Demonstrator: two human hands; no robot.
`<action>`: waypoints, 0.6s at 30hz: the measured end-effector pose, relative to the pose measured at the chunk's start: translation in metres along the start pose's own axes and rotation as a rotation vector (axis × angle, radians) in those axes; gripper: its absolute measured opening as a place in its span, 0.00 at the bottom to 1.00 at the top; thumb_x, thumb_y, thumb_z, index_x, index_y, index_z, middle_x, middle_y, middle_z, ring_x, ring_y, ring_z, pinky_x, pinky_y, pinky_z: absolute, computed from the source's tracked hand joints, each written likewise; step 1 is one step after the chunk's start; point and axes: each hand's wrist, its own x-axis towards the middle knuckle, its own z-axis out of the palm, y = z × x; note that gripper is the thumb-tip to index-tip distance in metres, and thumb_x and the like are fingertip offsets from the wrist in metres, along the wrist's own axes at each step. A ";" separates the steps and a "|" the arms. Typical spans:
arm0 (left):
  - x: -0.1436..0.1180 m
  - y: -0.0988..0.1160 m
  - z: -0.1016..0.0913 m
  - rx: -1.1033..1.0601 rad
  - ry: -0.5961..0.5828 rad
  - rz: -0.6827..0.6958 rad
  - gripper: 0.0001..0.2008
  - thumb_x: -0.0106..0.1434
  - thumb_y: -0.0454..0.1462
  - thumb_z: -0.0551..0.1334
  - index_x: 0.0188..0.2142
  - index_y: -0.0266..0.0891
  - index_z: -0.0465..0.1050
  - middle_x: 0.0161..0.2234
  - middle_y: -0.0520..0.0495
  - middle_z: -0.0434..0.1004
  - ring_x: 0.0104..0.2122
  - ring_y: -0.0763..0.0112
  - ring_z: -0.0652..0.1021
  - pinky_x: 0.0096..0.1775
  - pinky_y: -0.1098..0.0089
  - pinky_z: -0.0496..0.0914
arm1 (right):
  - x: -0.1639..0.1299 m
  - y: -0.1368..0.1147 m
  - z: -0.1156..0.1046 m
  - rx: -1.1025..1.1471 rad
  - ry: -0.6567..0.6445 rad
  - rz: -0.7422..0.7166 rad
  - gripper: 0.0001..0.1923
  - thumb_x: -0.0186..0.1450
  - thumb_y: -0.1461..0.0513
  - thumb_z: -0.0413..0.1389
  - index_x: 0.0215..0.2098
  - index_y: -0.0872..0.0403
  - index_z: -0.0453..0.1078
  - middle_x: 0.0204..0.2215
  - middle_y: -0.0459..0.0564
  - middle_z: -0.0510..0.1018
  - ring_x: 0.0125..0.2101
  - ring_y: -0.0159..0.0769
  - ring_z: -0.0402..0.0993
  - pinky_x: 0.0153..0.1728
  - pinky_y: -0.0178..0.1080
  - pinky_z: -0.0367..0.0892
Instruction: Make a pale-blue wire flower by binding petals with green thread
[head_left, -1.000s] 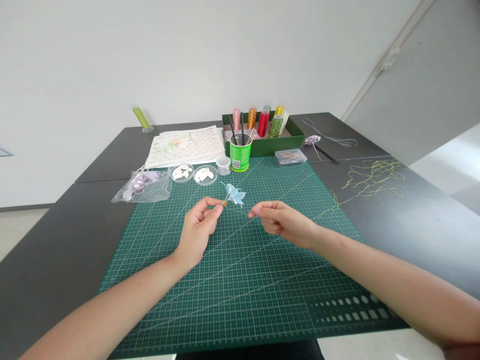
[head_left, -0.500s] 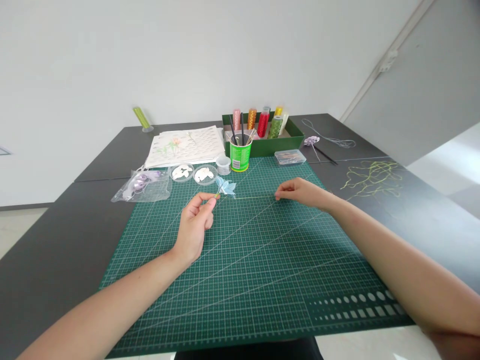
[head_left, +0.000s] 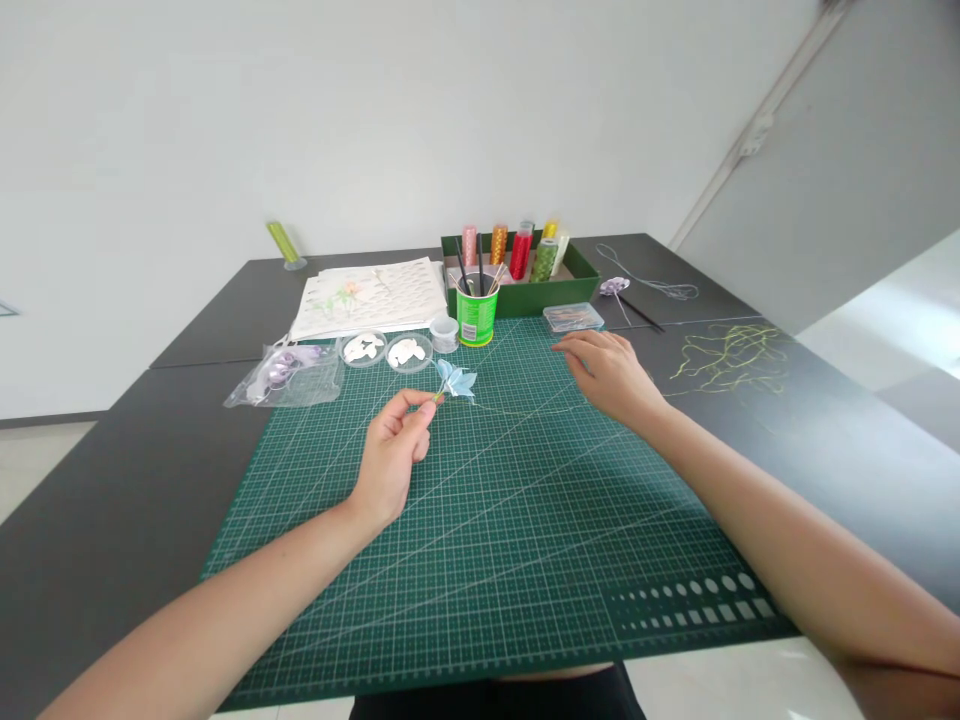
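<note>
One hand (head_left: pixel 391 450), the left, pinches a stemmed blue flower (head_left: pixel 456 381); the right hand (head_left: pixel 611 372) is unclenched.

Flower (head_left: pixel 459 382) before cup (head_left: pixel 477 318), box (head_left: pixel 536 299) behind

The green tub (head_left: pixel 477 318) has a smooth, glossy wall. Behind it, thread spools (head_left: pixel 520 257) with a silky sheen stand in a smooth green box (head_left: pixel 544 298). Left of the tub lie matt paper sheets (head_left: pixel 409 297) and a shiny, clear plastic bag (head_left: pixel 316 382); right of it, a clear plastic case (head_left: pixel 574 318). In front, the cutting mat (head_left: pixel 450 560) looks matt and the blue flower (head_left: pixel 458 382) thin, cloth-like.
</note>
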 end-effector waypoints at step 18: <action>-0.004 0.009 0.002 -0.047 0.003 0.014 0.10 0.61 0.43 0.68 0.35 0.40 0.73 0.18 0.62 0.49 0.17 0.80 0.48 0.22 0.73 0.45 | 0.007 0.004 -0.015 0.568 -0.491 0.203 0.16 0.61 0.51 0.59 0.29 0.55 0.79 0.22 0.46 0.73 0.24 0.30 0.60 0.27 0.37 0.53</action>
